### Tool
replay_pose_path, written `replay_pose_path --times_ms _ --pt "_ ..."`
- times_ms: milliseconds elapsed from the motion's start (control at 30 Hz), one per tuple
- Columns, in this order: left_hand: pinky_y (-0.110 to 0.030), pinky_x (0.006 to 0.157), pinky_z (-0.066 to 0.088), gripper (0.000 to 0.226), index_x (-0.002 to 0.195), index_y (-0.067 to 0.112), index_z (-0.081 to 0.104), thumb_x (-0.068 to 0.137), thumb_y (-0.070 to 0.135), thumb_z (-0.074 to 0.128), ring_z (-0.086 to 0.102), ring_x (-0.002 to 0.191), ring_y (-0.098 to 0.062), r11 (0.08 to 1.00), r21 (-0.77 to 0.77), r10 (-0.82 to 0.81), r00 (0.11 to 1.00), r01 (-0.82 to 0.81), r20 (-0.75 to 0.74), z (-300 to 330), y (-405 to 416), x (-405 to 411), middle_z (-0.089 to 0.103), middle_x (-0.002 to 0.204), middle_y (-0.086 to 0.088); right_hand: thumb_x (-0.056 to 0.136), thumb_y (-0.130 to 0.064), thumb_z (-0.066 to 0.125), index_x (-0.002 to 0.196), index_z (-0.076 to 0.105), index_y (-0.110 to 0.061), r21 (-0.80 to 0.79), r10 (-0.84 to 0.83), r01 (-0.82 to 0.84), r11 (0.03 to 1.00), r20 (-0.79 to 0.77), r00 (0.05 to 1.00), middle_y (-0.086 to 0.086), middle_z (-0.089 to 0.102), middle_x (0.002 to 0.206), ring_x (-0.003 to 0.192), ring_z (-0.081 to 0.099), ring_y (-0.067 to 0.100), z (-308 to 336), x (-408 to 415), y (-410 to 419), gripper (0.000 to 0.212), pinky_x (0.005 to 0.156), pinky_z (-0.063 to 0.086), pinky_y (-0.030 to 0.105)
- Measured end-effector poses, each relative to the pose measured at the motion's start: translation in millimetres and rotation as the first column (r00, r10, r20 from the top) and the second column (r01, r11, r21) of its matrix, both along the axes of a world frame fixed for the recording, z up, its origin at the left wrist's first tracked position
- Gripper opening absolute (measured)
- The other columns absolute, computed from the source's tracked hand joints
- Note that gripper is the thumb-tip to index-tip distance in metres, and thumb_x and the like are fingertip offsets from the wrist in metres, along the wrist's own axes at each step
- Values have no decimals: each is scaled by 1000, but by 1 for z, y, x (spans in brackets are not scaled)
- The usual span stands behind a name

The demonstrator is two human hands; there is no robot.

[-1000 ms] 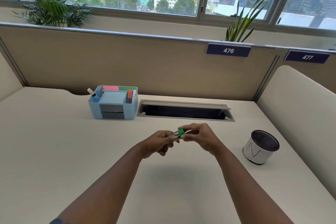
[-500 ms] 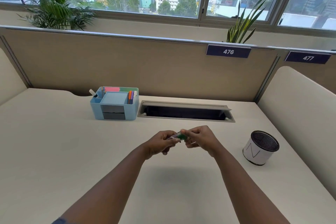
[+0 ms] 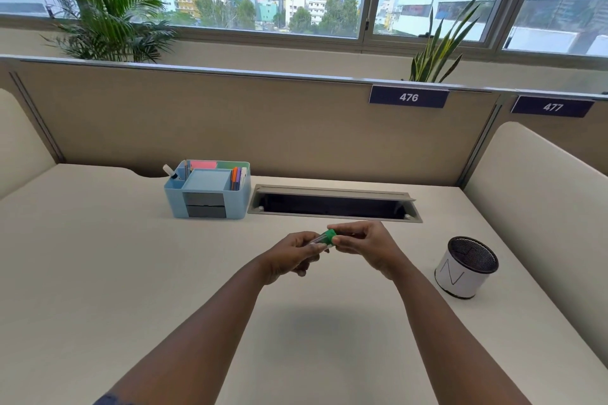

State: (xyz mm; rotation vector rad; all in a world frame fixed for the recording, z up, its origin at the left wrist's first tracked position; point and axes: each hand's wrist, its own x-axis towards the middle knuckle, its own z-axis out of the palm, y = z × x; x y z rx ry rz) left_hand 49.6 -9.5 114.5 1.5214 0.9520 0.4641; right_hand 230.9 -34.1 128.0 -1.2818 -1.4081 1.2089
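Tube (image 3: 316, 239) of clear plastic sits above the surface (image 3: 98, 256), gripped by the left hand (image 3: 294, 255) for steadiness while the right hand (image 3: 365, 242) pinches its green cap (image 3: 329, 236), apparently to twist it.

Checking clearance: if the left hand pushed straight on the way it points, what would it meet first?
Most likely the right hand, whose fingers pinch the green cap on the tube that the left hand holds; the two hands seem level, though depth is hard to judge.
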Motion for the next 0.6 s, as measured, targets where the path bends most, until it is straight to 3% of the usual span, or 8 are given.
replay_pose_path --times_ms 300,433,600 --pt "-16 52 39 8 93 20 54 94 23 47 38 58 -8 998 48 36 999 -36 -8 -11 -9 10 45 71 0 77 3 65 104 64 4 -25 4 -2 1000 54 999 17 68 98 77 67 11 -4 4 0 28 63 56 12" --pt "-19 57 39 11 89 21 54 95 26 46 41 61 -8 997 57 56 998 -54 -29 -20 -10 12 48 71 2 78 0 65 107 64 0 -36 21 -17 999 131 991 17 67 105 81 66 13 -9 7 0 30 65 57 13" --pt "-23 66 47 20 106 19 55 93 32 48 52 75 -10 987 60 152 988 -150 -25 -27 -4 7 58 88 -1 79 2 63 112 62 -7 -3 17 -16 1000 188 982 6 64 104 86 65 17 -15 -5 7 34 67 57 14"
